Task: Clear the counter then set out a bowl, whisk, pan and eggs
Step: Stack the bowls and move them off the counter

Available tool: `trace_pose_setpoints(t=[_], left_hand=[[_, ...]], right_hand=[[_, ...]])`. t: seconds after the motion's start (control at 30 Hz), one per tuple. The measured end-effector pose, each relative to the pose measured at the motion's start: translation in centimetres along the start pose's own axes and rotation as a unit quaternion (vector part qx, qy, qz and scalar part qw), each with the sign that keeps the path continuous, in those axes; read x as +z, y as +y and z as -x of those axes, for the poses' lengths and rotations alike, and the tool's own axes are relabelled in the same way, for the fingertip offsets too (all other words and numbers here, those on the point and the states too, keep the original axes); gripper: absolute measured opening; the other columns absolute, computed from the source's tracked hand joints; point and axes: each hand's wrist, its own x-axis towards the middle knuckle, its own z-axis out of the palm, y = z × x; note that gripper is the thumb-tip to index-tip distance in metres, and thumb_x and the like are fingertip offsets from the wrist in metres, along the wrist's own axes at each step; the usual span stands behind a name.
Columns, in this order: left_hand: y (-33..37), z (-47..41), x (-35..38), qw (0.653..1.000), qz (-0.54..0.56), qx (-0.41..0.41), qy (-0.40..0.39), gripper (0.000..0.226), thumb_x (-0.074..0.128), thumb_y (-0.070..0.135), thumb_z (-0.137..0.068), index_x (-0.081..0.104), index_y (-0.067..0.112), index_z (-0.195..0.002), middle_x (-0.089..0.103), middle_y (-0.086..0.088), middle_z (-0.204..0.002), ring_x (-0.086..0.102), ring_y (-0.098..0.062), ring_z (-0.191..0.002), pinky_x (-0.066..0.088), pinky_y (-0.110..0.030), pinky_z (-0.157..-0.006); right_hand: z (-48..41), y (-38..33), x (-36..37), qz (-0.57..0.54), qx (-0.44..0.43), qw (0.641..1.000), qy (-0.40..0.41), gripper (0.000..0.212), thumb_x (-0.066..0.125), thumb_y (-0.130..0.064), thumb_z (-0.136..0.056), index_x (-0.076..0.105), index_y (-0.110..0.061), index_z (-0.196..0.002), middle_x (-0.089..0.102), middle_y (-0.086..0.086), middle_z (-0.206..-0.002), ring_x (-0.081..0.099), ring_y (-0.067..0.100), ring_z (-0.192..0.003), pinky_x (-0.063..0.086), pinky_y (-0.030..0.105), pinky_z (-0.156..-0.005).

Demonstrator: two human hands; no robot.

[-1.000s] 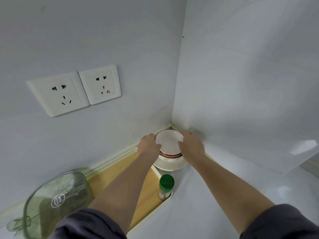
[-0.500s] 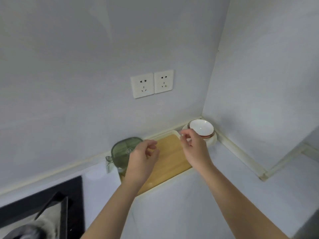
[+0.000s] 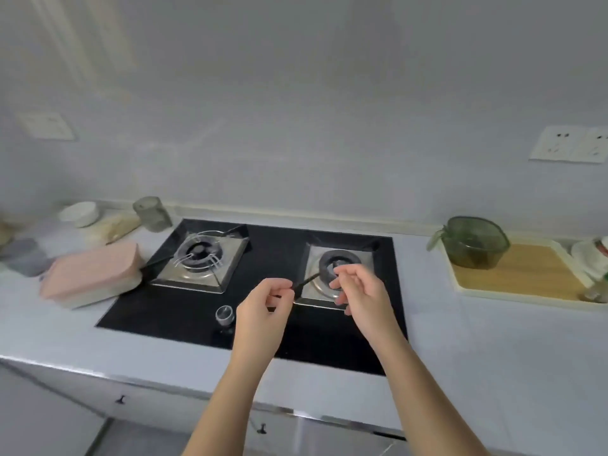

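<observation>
Hovering hands: both bare hands hang side by side above the front of the black stove (image 3: 197,311), neither touching anything.
Left hand (image 3: 263,307): loosely curled, thumb and forefinger tips close together, nothing in it.
Right hand (image 3: 363,296): half open, fingers bent and spread, nothing in it.
Beyond the right hand: the right burner (image 3: 339,261) sits just past its fingers; a thin dark grate arm shows in the gap between the two hands.
Beyond the left hand, to its left: the left burner (image 3: 199,251) with its wire grate; a stove knob (image 3: 224,313) lies just beside the left wrist.
Far left of the left hand: a pink lidded box (image 3: 92,274) touches the stove's left edge; behind it stand a white bowl (image 3: 80,212) and a grey-green jar (image 3: 152,212) near the wall, all blurred.
Far right of the right hand: a tray with a wooden floor (image 3: 513,278) holds a green see-through container (image 3: 473,241) at its back left; white dishes (image 3: 589,255) sit at the picture's right edge, partly cut off.
Counter (image 3: 477,350): pale, bare in front of the tray.
Whisk, pan, eggs: cannot tell where they are.
Wall: outlets (image 3: 572,148) above the tray.
</observation>
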Motion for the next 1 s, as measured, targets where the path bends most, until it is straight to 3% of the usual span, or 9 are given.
trace_pose_setpoints(t=[0.13, 0.3, 0.6, 1.0], left_hand=[[-3.4, 2.6, -11.3, 0.994, 0.018, -0.032, 0.101, 0.017, 0.061, 0.015, -0.089, 0.067, 0.031, -0.089, 0.067, 0.006, -0.078, 0.064, -0.014, -0.076, 0.058, -0.040, -0.074], [-5.9, 4.2, -18.2, 0.982, 0.032, -0.048, 0.178, 0.018, 0.061, 0.015, -0.088, 0.067, 0.033, -0.089, 0.068, 0.008, -0.084, 0.065, -0.019, -0.083, 0.057, -0.046, -0.076], [-9.3, 3.7, -26.3, 0.969, 0.042, -0.090, 0.225, 0.018, 0.059, 0.019, -0.090, 0.067, 0.035, -0.088, 0.068, 0.015, -0.090, 0.066, -0.015, -0.087, 0.057, -0.043, -0.077], [-17.7, -9.0, -40.3, 0.957, 0.025, -0.127, 0.260, 0.016, 0.060, 0.014, -0.089, 0.068, 0.027, -0.088, 0.068, 0.009, -0.086, 0.066, -0.015, -0.079, 0.058, -0.042, -0.073]], right_hand=[[2.7, -3.6, 9.9, 0.008, -0.007, 0.996, -0.088, 0.015, 0.047, -0.024, -0.098, 0.062, -0.023, -0.103, 0.068, -0.004, -0.091, 0.061, 0.007, -0.069, 0.050, 0.021, -0.060], [4.4, -5.7, 17.3, 0.034, -0.032, 0.987, -0.156, 0.016, 0.046, -0.024, -0.099, 0.062, -0.026, -0.101, 0.068, -0.005, -0.090, 0.062, 0.006, -0.069, 0.051, 0.020, -0.059], [3.9, -6.5, 27.1, 0.047, -0.041, 0.973, -0.224, 0.017, 0.046, -0.020, -0.099, 0.062, -0.024, -0.103, 0.069, -0.002, -0.089, 0.062, 0.010, -0.070, 0.051, 0.022, -0.059], [-5.9, -8.0, 46.4, 0.038, -0.013, 0.962, -0.270, 0.017, 0.047, -0.014, -0.097, 0.062, -0.021, -0.101, 0.068, 0.000, -0.088, 0.059, 0.011, -0.067, 0.046, 0.021, -0.055]])
